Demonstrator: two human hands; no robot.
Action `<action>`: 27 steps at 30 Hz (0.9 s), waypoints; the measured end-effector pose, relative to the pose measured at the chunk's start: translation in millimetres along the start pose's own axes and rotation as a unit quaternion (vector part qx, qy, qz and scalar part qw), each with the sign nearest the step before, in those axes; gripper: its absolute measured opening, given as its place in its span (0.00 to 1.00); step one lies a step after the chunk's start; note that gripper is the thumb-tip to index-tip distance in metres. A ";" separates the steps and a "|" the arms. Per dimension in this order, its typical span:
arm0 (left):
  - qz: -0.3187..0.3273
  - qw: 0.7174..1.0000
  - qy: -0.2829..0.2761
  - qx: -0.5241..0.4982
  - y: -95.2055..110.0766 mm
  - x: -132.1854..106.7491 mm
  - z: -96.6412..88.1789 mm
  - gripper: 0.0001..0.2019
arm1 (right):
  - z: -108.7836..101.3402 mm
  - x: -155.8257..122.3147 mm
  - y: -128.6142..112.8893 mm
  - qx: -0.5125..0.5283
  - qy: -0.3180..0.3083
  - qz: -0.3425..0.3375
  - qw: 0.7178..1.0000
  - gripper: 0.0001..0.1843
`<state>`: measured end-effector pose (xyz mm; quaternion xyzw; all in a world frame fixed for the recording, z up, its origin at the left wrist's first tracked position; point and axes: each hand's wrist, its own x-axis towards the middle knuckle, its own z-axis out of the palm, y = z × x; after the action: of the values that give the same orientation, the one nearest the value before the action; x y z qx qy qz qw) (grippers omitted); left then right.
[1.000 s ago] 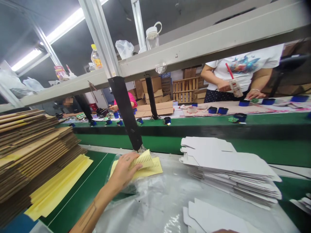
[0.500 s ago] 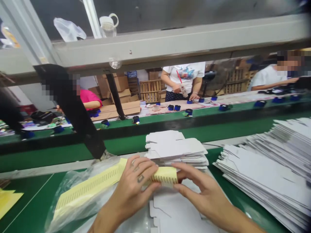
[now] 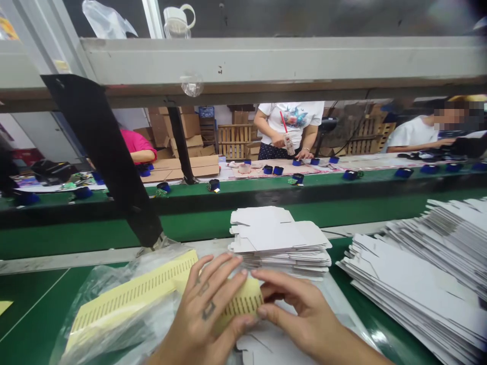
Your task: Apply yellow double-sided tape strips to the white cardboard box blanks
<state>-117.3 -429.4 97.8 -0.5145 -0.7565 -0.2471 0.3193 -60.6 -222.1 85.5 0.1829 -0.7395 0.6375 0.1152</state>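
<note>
A curved yellow sheet with rows of dark printed marks [image 3: 245, 299] is between my two hands. My left hand [image 3: 211, 309] grips it from the left, fingers bent over its far edge and thumb along the near edge. The fingers of my right hand [image 3: 300, 309] pinch its right end. Below my hands lie white flat box blanks [image 3: 272, 347], partly covered by them. To the left, a long yellow printed sheet [image 3: 133, 289] lies on a clear plastic bag [image 3: 85, 289]; whether it joins the held piece is hidden behind my left hand.
A stack of white flat boxes [image 3: 281, 233] stands beyond my hands, with larger stacks [image 3: 414, 279] at right. A green conveyor [image 3: 213, 215] carries several blue parts. A black post [image 3: 110, 167] rises at left under a grey shelf [image 3: 266, 61]. Several people are across the line.
Both hands have moved slightly down and nearer together with the yellow sheet, which now shows more curve. The camera view has tilted level.
</note>
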 end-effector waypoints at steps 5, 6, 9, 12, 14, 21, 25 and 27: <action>0.027 0.999 0.028 0.024 12.4 -5.8 13.8 0.21 | 4.4 -14.4 5.5 0.004 0.034 -0.010 0.999 0.30; 0.024 0.998 0.043 0.024 14.3 -7.0 16.3 0.20 | 4.5 -15.5 5.5 0.008 0.041 -0.009 0.999 0.30; 0.015 0.998 0.066 0.009 16.9 -8.2 20.6 0.16 | 1.6 -15.2 0.2 -0.013 0.041 -0.017 0.999 0.27; 0.028 0.998 0.060 -0.015 15.9 -5.8 21.3 0.13 | -3.5 -12.6 -9.8 -0.042 0.020 -0.017 0.999 0.23; 0.040 0.997 0.060 -0.013 15.4 -3.9 21.5 0.11 | -6.1 -11.0 -14.8 -0.050 0.006 -0.011 0.999 0.23; 0.050 0.997 0.052 0.038 18.9 -5.6 25.2 0.07 | -7.8 -8.5 -6.4 -0.121 0.009 -0.083 0.989 0.11; 0.046 0.997 0.041 0.054 21.0 -6.9 26.2 0.08 | -9.0 -7.3 -4.6 -0.174 0.036 -0.116 0.977 0.11; 0.039 0.997 0.035 0.061 22.1 -6.4 25.7 0.08 | -9.3 -6.7 -7.2 -0.144 0.032 -0.094 0.985 0.12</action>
<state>-100.8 -407.7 76.7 -0.5144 -0.7376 -0.2060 0.3858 -52.1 -212.9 90.7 0.2123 -0.7988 0.5166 0.2237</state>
